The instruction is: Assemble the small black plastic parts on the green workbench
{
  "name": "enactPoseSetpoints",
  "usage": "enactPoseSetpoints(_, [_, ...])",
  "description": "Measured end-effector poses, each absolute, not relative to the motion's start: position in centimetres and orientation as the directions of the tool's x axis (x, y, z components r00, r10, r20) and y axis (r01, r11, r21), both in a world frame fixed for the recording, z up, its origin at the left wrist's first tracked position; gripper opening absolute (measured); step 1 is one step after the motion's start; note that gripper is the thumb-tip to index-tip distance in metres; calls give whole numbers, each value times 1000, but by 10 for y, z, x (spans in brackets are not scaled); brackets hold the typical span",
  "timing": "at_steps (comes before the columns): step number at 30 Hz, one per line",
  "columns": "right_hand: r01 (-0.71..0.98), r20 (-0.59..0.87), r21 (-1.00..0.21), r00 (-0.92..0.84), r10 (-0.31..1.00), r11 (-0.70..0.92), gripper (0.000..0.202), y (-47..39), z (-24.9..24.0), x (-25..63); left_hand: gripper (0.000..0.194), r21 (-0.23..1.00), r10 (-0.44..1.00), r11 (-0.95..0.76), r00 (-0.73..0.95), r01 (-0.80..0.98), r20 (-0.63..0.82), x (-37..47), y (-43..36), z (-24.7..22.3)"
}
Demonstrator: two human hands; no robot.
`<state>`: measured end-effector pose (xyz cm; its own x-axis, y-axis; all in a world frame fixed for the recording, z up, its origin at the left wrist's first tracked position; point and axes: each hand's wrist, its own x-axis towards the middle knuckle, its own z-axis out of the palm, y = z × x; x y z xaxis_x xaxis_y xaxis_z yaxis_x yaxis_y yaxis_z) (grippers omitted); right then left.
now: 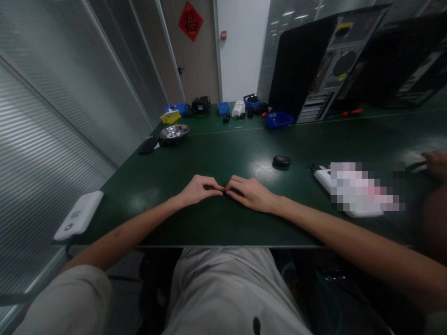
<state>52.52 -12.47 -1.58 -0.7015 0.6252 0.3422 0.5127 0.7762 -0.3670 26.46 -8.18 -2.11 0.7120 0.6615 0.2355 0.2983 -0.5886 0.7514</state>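
My left hand (201, 190) and my right hand (249, 192) meet fingertip to fingertip just above the green table (216, 223), near its front edge. The fingers of both are pinched around a tiny dark piece between them, too small and too covered to name. Beyond my right hand, a rounded black object (281, 161) like a computer mouse or small case lies on the table.
A white power strip (79, 215) lies at the left edge, a white device (324, 181) at the right, partly pixelated. A metal bowl (174, 132), blue tray (278, 119) and computer towers (314, 65) stand farther back. Another person's hand (435, 164) shows at far right.
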Motion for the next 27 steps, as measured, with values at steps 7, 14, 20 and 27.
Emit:
enactPoseSetpoints(7, [514, 349, -372, -694, 629, 773, 21, -125, -17, 527, 28, 737, 645, -607, 726, 298, 238, 265, -83, -19])
enactPoseSetpoints(14, [549, 353, -343, -676, 646, 762, 22, -124, -13, 537, 41, 683, 622, -642, 758, 348, 197, 265, -89, -11])
enactPoseSetpoints(20, [569, 324, -252, -712, 623, 782, 26, -122, -10, 544, 40, 508, 531, -783, 811, 359, 246, 266, -94, -10])
enactPoseSetpoints(27, [583, 280, -138, -753, 596, 801, 27, -120, -8, 546, 42, 395, 474, -840, 857, 371, 203, 264, -94, -8])
